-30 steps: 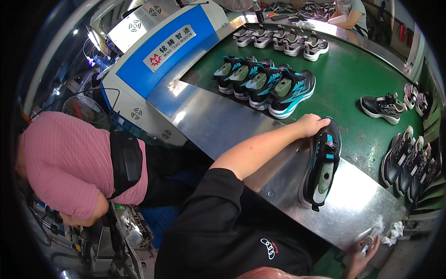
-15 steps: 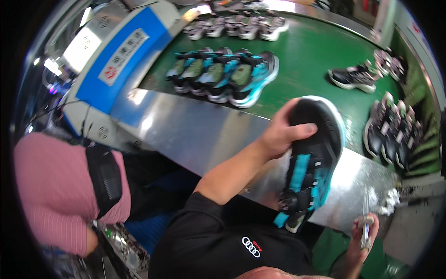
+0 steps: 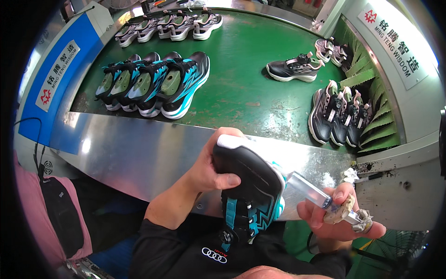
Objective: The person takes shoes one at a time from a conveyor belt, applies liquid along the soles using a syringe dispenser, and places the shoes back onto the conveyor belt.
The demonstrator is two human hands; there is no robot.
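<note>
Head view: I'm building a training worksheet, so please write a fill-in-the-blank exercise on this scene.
1. The left hand grips a black-and-turquoise sneaker by its ____ end.
2. The clear syringe is in the person's ____ hand.
3. Exactly ____ matching sneakers stand in a row on the green conveyor belt.
4. The co-worker's shirt is ____.
Missing words: toe; right; four; pink.
</note>
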